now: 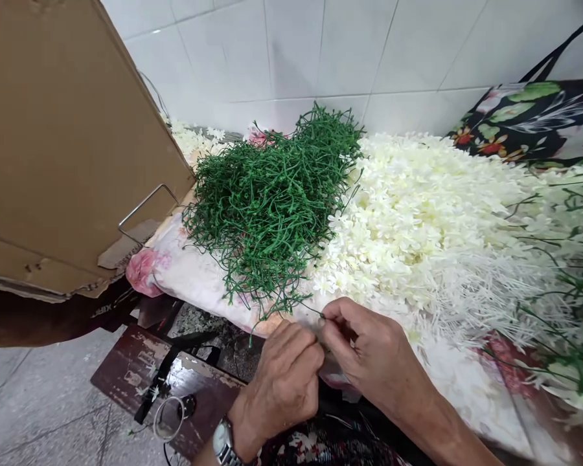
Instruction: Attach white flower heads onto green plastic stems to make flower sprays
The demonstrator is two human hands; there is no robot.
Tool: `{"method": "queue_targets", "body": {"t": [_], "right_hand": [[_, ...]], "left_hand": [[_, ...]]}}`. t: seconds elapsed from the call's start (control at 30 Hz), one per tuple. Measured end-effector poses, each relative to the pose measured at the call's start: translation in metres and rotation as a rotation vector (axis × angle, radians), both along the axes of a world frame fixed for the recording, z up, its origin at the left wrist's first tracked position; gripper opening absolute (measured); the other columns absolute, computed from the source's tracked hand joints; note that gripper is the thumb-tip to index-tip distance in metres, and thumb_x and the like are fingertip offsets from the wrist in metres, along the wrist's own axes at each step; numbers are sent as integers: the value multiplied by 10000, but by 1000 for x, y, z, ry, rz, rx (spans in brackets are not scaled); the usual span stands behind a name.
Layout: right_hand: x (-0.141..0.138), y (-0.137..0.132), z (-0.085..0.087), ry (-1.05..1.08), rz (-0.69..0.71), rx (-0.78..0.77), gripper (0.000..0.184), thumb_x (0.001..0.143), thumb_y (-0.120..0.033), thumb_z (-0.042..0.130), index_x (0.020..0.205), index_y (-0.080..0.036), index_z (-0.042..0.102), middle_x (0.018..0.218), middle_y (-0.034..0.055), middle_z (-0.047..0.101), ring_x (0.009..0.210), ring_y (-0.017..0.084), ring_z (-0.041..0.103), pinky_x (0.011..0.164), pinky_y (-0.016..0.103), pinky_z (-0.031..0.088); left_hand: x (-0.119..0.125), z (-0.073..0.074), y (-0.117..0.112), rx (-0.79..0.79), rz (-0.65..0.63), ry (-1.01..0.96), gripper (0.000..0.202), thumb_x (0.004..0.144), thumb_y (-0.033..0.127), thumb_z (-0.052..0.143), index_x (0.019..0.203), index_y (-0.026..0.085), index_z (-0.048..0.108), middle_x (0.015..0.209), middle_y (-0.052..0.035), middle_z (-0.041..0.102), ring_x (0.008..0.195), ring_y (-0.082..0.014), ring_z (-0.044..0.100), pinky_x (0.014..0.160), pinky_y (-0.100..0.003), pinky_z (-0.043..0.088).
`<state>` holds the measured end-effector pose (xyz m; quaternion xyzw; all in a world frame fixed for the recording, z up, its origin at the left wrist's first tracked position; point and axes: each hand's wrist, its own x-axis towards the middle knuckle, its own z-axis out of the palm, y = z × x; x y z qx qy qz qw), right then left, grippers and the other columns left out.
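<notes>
My right hand (pixel 369 349) pinches the tip of a thin green plastic stem (pixel 311 309) between thumb and forefinger. That stem runs up toward a large tangled heap of green stems (pixel 272 194) on the cloth-covered table. Beside it, almost touching, my left hand (pixel 289 369) is closed with curled fingers, and what it holds is hidden. A silver watch (pixel 223 443) is on the left wrist. To the right of the heap lies a broad pile of cream artificial flower heads (pixel 408 194). Thin white plastic strands (pixel 480 291) lie in front of the flower heads.
A tall cardboard box (pixel 68 142) stands at the left, with a bent metal wire (pixel 143 206) at its side. Assembled sprays (pixel 573 310) lie at the far right, below a black floral bag (pixel 539 126). A worn brown bench (pixel 140 375) with a tape roll (pixel 170 417) is low left.
</notes>
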<state>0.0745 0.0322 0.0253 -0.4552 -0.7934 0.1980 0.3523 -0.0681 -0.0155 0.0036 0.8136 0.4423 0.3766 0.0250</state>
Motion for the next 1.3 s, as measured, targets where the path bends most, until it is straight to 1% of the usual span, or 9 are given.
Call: {"method": "queue_targets", "body": {"t": [0.1,0.2,0.27,0.4,0.57,0.77,0.9,1.1,1.3], "right_hand": [[10,2,6,7,-25,37,143,804,-155,434,703,-182,531,494,-58,495,397,64,453,419,165,366],[24,4,6,-48,3,17,145,824,-192,461,686,-198,506,456,-79,429,361,56,398,373,153,327],[30,5,4,-61,-33,9,155,841,-223,460,693,-205,502,460,-79,415,373,63,405,381,158,336],[36,7,-2,-64,-89,23,159,857,-252,452,716,-211,514,472,-76,423,378,70,404,387,170,341],[48,11,-3,-91,-42,114,105,841,-216,493,740,-214,521,465,-85,456,353,60,440,385,153,364],[60,6,2,-102,-97,144,97,841,-221,499,752,-208,536,489,-71,508,362,64,472,392,158,386],[65,2,1,-105,-84,127,91,843,-229,507,762,-207,541,487,-72,518,360,64,484,388,153,397],[70,0,1,-82,-106,122,68,838,-232,521,787,-202,555,515,-60,558,389,72,519,399,153,411],[66,-9,12,-12,-179,113,86,843,-196,521,760,-207,542,548,-55,567,432,77,524,431,171,411]], "left_hand": [[-12,5,-4,68,112,-14,284,773,10,489,1017,135,560,873,-95,612,808,-195,548,725,-333,470],[-32,3,-2,182,437,63,414,794,77,521,1200,158,496,1092,-148,545,1014,-255,514,852,-399,441],[-42,-3,5,131,510,152,496,808,162,543,1290,161,427,1204,-178,487,1110,-301,476,911,-459,408],[-40,-13,25,5,522,234,536,803,158,541,1313,129,380,1306,-213,375,1205,-343,388,954,-527,375],[-10,-11,38,-71,566,101,469,827,79,463,1289,132,403,1282,-199,351,1204,-327,383,956,-547,377],[27,-2,39,-183,531,-192,516,823,99,475,1322,157,353,1325,-181,295,1276,-305,339,1006,-516,378],[30,0,28,-230,511,-222,511,830,121,482,1324,167,359,1303,-169,366,1258,-284,384,1013,-492,390],[9,-2,6,-137,472,-98,483,855,103,469,1325,168,382,1313,-161,444,1220,-247,447,969,-410,444],[-3,8,-7,113,494,50,410,812,51,541,1211,143,509,1246,-178,502,1159,-269,478,955,-408,413]]}}
